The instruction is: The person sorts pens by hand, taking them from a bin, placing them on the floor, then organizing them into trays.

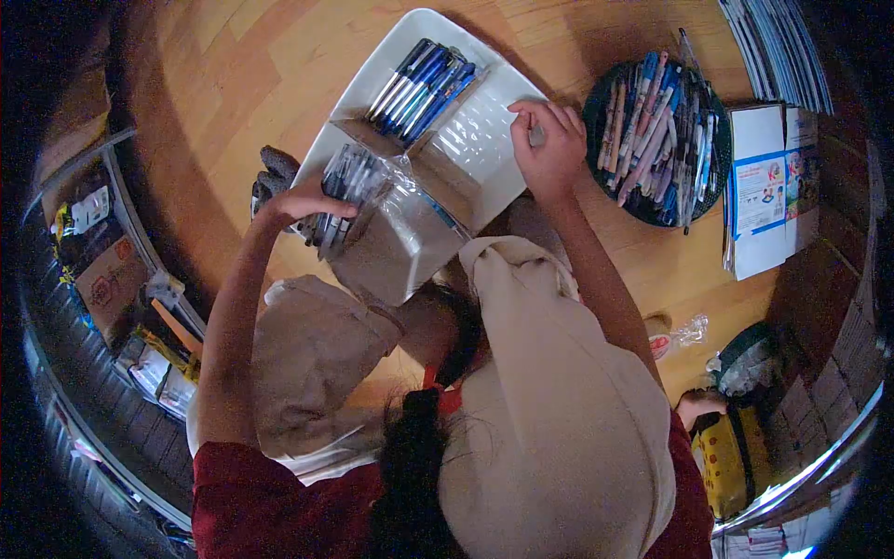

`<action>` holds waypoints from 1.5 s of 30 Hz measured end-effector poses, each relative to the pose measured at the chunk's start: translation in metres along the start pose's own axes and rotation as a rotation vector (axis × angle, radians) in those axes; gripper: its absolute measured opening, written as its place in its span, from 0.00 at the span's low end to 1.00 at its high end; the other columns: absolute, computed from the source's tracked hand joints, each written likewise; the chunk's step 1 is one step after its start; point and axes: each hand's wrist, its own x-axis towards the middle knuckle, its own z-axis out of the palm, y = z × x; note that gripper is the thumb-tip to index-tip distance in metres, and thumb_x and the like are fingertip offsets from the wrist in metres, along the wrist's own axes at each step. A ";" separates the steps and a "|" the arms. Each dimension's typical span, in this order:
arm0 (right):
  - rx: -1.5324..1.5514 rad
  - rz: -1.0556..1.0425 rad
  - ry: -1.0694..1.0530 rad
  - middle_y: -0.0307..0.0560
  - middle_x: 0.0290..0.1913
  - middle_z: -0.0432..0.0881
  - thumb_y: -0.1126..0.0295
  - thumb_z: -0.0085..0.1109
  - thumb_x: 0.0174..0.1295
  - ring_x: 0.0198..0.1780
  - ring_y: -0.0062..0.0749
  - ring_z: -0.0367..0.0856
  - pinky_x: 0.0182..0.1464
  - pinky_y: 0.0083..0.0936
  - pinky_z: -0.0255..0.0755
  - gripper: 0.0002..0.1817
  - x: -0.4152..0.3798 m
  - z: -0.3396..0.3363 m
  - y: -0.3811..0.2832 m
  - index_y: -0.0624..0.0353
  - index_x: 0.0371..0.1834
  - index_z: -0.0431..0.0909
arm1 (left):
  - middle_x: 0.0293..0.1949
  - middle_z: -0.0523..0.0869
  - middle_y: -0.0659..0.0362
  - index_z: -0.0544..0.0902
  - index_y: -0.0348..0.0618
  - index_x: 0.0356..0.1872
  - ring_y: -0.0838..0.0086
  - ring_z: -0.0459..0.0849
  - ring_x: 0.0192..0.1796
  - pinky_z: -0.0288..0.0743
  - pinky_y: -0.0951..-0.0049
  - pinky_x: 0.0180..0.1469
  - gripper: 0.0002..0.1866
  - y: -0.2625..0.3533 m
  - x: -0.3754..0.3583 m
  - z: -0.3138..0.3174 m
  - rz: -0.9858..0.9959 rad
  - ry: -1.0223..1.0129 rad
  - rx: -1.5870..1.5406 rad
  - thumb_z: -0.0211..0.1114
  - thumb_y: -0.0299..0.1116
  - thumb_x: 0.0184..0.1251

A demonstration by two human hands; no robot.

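A white divided tray (503,168) lies in front of the person's knees. Blue and dark pens (421,91) fill its upper left compartment. My left hand (312,203) rests at the tray's left side, its fingers on a bundle of dark and clear pens (346,194). My right hand (551,142) is at the tray's right rim, with its fingers curled; nothing can be made out in them. A single pen (443,214) and clear plastic wrap (402,177) lie in the lower right part of the tray.
Right of the tray stands a dark round basket (601,102) heaped with pens (652,135). Beyond it are a white and blue box (759,191) and a stack of booklets (778,51). Shelves line the left edge. A yellow bag (726,466) sits at the lower right.
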 end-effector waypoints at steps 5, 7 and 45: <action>-0.031 0.000 -0.035 0.37 0.30 0.79 0.74 0.56 0.45 0.32 0.36 0.75 0.38 0.31 0.66 0.06 -0.001 0.001 0.002 0.49 0.27 0.76 | 0.44 0.77 0.58 0.68 0.38 0.54 0.72 0.73 0.48 0.64 0.70 0.54 0.40 -0.012 0.007 -0.004 -0.005 -0.083 -0.058 0.74 0.47 0.39; -0.059 0.013 -0.045 0.36 0.29 0.79 0.73 0.56 0.46 0.33 0.35 0.75 0.39 0.32 0.65 0.06 -0.001 0.000 0.001 0.48 0.27 0.76 | 0.44 0.78 0.58 0.69 0.38 0.53 0.72 0.73 0.48 0.64 0.70 0.54 0.40 -0.010 0.007 -0.005 -0.008 -0.076 -0.014 0.74 0.48 0.39; 0.555 0.859 -1.296 0.35 0.38 0.77 0.42 0.47 0.59 0.37 0.24 0.71 0.37 0.19 0.65 0.28 -0.097 0.045 -0.069 0.53 0.50 0.74 | 0.52 0.75 0.56 0.78 0.39 0.48 0.72 0.69 0.54 0.60 0.71 0.58 0.31 -0.066 0.020 0.108 0.386 -0.057 -0.431 0.59 0.56 0.52</action>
